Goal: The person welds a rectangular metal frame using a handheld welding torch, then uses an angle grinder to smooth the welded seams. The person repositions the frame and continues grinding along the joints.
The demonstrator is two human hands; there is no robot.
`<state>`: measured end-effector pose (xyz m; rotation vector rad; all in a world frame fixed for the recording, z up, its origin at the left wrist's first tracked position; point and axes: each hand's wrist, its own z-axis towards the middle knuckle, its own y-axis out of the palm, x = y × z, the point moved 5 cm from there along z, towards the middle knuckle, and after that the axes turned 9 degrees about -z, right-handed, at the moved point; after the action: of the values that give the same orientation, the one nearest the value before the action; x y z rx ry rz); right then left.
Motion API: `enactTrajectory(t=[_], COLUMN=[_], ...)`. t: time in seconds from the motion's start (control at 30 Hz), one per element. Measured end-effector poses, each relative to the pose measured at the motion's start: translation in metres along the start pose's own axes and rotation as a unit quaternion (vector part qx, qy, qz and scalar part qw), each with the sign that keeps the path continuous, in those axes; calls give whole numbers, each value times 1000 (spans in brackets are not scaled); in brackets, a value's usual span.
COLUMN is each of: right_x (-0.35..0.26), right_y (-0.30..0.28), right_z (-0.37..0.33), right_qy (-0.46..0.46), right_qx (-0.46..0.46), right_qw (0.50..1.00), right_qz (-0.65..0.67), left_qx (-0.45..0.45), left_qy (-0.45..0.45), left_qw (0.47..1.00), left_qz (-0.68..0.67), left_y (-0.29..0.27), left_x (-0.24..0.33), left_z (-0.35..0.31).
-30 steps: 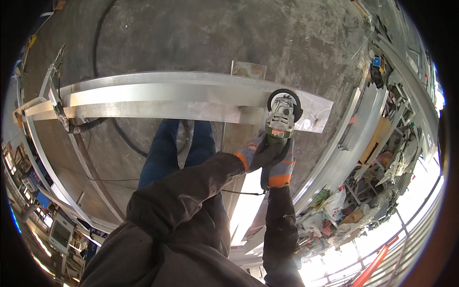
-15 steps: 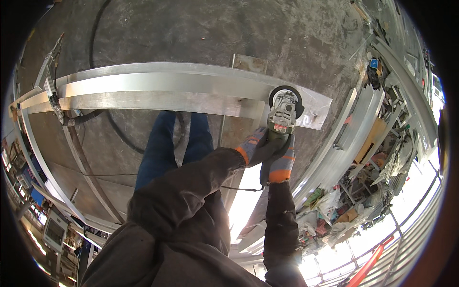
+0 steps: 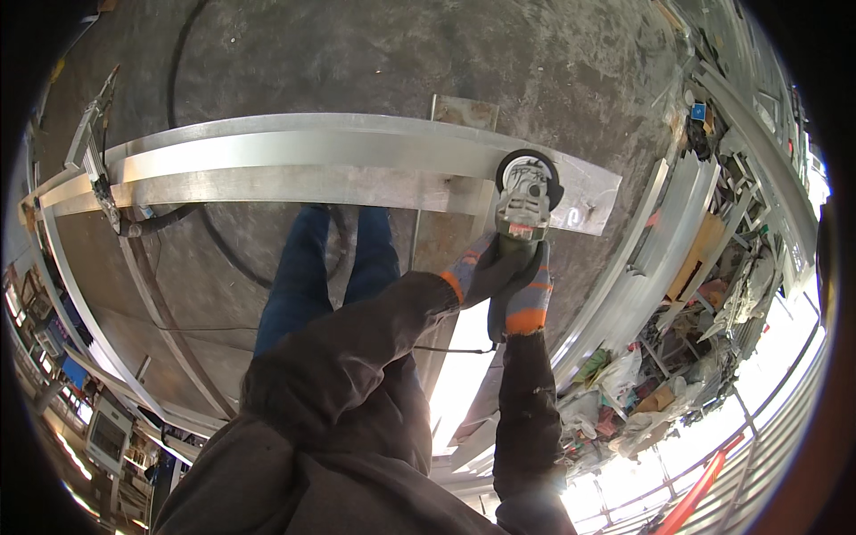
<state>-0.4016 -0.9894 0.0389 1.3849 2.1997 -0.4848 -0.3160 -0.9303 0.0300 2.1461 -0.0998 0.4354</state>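
Observation:
An angle grinder (image 3: 526, 201) with a round disc and a curved guard is over the right end of a long silver metal profile (image 3: 312, 153). My left hand (image 3: 486, 270), in a grey and orange work glove with dark palm, is closed around the grinder's body from the left. My right hand (image 3: 526, 292), gloved alike, grips it from behind and the right. A flat metal plate (image 3: 590, 198) sticks out to the right of the disc. Whether the disc touches the metal is hidden by the tool's head.
At the far left a welding torch (image 3: 109, 209) with its hose lies by the frame's corner. A dark cable (image 3: 171, 71) runs over the concrete floor. Metal profiles (image 3: 664, 241) and a scrap heap (image 3: 655, 397) lie along the right. A thin cord (image 3: 450, 349) trails near my right hand.
The grinder and both hands have shifted slightly away from me and a little left along the plate. My grip on the tool is unchanged.

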Motion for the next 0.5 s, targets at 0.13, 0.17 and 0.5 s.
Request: enactTrajectory(t=[0.13,0.17,0.5], right_x=[-2,-2,-7], right_y=[-1,3,6], right_z=[-2,-4,-2], right_qy=[-38,-27,-48], right_qx=[22,-13,0], right_qw=[998,1000,998], right_qz=[-40,4,-51], left_qx=[-32,-31,-4], left_qy=[-25,-25,-33], left_qw=[988,990,998], left_qz=[148,138,46], left_y=[1,0,-2], left_x=[-8,-10,-16], left_z=[-1,-1,1])
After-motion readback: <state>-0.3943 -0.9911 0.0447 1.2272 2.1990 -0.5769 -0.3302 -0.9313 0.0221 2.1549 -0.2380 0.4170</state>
